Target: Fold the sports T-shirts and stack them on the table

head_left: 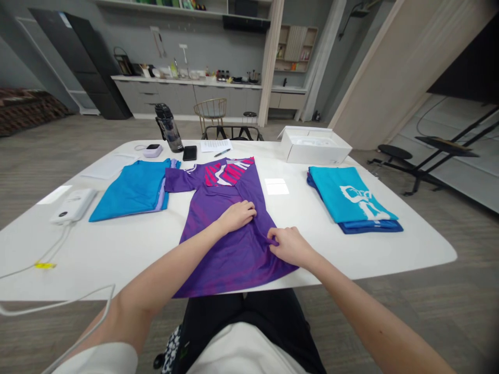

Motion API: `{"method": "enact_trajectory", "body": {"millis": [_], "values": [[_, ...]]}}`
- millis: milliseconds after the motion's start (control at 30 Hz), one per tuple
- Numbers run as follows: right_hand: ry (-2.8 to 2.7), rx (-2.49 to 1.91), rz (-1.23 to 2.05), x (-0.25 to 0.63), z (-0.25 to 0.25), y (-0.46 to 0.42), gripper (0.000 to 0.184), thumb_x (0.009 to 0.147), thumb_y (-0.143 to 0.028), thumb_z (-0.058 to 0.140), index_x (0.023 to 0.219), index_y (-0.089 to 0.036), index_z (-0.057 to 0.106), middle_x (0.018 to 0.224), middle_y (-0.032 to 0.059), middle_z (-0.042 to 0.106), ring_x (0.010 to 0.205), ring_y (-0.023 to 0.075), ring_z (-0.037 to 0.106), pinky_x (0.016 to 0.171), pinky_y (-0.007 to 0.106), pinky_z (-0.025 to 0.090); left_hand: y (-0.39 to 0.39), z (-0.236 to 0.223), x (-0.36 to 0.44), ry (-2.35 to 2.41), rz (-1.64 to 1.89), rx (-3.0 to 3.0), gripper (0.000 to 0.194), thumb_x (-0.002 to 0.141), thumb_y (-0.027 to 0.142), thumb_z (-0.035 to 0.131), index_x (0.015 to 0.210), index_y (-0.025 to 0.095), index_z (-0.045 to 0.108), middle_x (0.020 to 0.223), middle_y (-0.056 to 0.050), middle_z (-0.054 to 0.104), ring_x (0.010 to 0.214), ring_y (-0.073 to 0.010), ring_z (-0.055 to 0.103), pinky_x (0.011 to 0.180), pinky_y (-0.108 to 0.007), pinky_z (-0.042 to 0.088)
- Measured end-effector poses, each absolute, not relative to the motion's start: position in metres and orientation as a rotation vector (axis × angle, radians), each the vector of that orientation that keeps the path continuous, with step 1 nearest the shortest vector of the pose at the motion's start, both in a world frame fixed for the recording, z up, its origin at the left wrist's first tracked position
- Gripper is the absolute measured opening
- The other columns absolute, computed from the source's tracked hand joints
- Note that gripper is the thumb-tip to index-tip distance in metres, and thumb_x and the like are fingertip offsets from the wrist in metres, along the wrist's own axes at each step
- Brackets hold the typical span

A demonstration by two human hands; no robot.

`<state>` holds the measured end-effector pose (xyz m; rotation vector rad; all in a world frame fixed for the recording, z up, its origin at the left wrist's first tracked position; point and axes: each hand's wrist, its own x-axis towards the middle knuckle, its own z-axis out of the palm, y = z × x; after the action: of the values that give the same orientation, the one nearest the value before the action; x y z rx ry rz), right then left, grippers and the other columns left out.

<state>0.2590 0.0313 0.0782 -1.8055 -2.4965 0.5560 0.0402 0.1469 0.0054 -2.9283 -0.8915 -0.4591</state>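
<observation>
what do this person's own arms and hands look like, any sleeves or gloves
The left hand and right hand are bare, without gloves or watches. A short white sleeve shows on the left upper arm; the right sleeve is out of view.

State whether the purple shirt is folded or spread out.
Partly folded: the purple shirt lies spread lengthwise, one sleeve out at left, none at right.

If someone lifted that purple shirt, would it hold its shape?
Probably not: the purple shirt looks floppy, with creases near the left hand. Its thin-looking fabric suggests little weight, and the edge pinched in the right hand would likely bunch.
</observation>
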Motion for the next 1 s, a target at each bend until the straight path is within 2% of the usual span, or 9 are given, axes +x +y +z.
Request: {"method": "enact_trajectory", "body": {"millis": [133,233,333,433,500,600,800,900,1000], "values": [[-2.461,-1.638,0.556,0.239,0.091,0.004,0.022,0.082,-0.015,0.063,0.1,-0.025,0.071,0.08,-0.0003,0.072,0.078,0.0198,0.068,0.074,0.029,0.038,0.134,0.017,0.027,-1.096,-0.541,-2.833,0.017,0.093,0.015,0.052,0.105,0.021,0.064,0.107,-0.006,0.063,0.097,-0.0199,0.055,0.087,-0.033,0.047],[-2.46,-1.414,0.547,0.221,0.083,-0.016,0.034,0.083,-0.011,0.06,0.112,-0.025,0.067,0.099,0.0015,0.073,0.087,0.0194,0.068,0.077,0.029,0.042,0.116,0.022,0.013,-1.255,-0.581,-2.747,0.018,0.092,0.014,0.053,0.105,0.02,0.064,0.108,-0.006,0.064,0.101,-0.0215,0.055,0.087,-0.035,0.045],[-2.484,-1.264,0.53,0.208,0.063,-0.03,0.04,0.082,-0.004,0.056,0.116,-0.025,0.06,0.11,0.0025,0.067,0.093,0.0175,0.065,0.079,0.027,0.044,0.09,0.021,0.005,-1.181,-0.507,-2.768,0.023,0.092,0.014,0.053,0.11,0.021,0.065,0.116,-0.008,0.063,0.105,-0.023,0.055,0.088,-0.038,0.043],[-2.483,-1.211,0.503,0.204,0.044,-0.04,0.037,0.083,-0.002,0.053,0.113,-0.023,0.057,0.11,0.0024,0.064,0.096,0.017,0.063,0.081,0.028,0.043,0.058,0.016,0.005,-0.994,-0.404,-2.893,0.032,0.089,0.009,0.053,0.116,0.022,0.065,0.121,-0.008,0.062,0.111,-0.0229,0.055,0.092,-0.038,0.04],[-2.486,-1.2,0.444,0.207,0.034,-0.047,0.033,0.085,-0.004,0.053,0.112,-0.022,0.056,0.109,0.0031,0.064,0.099,0.0188,0.061,0.084,0.03,0.042,0.037,0.013,0.007,-0.935,-0.403,-2.965,0.032,0.089,0.009,0.054,0.115,0.022,0.066,0.122,-0.008,0.063,0.114,-0.0226,0.054,0.093,-0.038,0.039],[-2.488,-1.263,0.281,0.217,0.026,-0.059,0.025,0.09,-0.013,0.055,0.113,-0.02,0.057,0.107,0.0066,0.065,0.102,0.0237,0.058,0.088,0.036,0.038,0.012,0.01,0.009,-0.921,-0.466,-3.043,0.023,0.092,0.014,0.055,0.11,0.021,0.067,0.119,-0.007,0.064,0.113,-0.022,0.055,0.095,-0.038,0.038],[-2.333,-1.53,0.076,0.239,0.016,-0.077,0.021,0.091,-0.028,0.059,0.11,-0.019,0.06,0.11,0.0107,0.063,0.104,0.0279,0.054,0.094,0.043,0.033,-0.024,0.008,0.012,-1.056,-0.713,-3.1,0.021,0.096,0.014,0.051,0.109,0.022,0.066,0.111,-0.005,0.07,0.109,-0.0178,0.06,0.103,-0.039,0.034],[-2.247,-1.634,0.032,0.253,0.007,-0.079,0.021,0.089,-0.021,0.058,0.11,-0.019,0.061,0.111,0.0106,0.063,0.105,0.0281,0.053,0.094,0.042,0.034,-0.035,0.007,0.01,-1.098,-0.832,-3.105,0.016,0.099,0.02,0.051,0.109,0.021,0.064,0.11,-0.004,0.071,0.108,-0.0169,0.062,0.102,-0.038,0.036],[-2.209,-1.657,0.061,0.271,-0.002,-0.079,0.025,0.086,-0.01,0.052,0.108,-0.019,0.063,0.107,0.0095,0.063,0.102,0.0264,0.053,0.09,0.039,0.038,-0.042,0.006,0.006,-1.074,-0.827,-3.087,0.019,0.1,0.018,0.048,0.109,0.021,0.064,0.11,-0.005,0.071,0.107,-0.017,0.062,0.101,-0.038,0.038]]}}
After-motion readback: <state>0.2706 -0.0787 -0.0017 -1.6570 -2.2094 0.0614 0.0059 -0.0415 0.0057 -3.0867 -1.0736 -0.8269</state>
